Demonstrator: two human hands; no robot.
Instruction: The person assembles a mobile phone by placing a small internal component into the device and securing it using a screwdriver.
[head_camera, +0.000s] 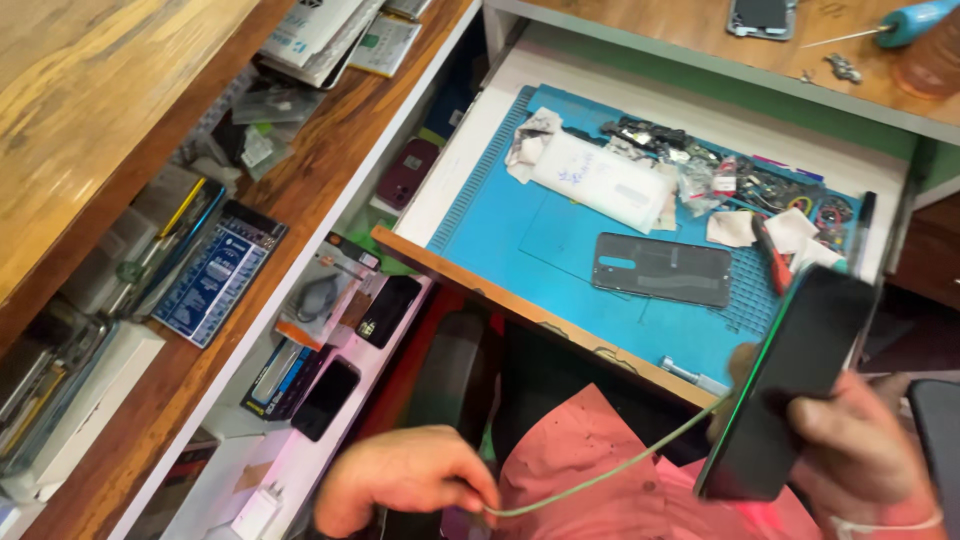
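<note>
A person's right hand (860, 440) grips a dark smartphone (790, 390) upright by its lower end, screen edge tilted toward the camera, while the left hand (410, 480) pinches a pale green cable (610, 470) between closed fingers — the cord runs taut from one hand toward the phone's base. Just beyond, a pulled-out drawer lined with a blue work mat (500, 220) holds a detached phone back cover (662, 268) and scattered small parts within easy reach — a bench laid out for repair.

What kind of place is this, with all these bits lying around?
Most likely a phone repair bench. A blue work mat in a pulled-out drawer holds a detached phone back cover and small parts; the right hand holds a phone.
</note>
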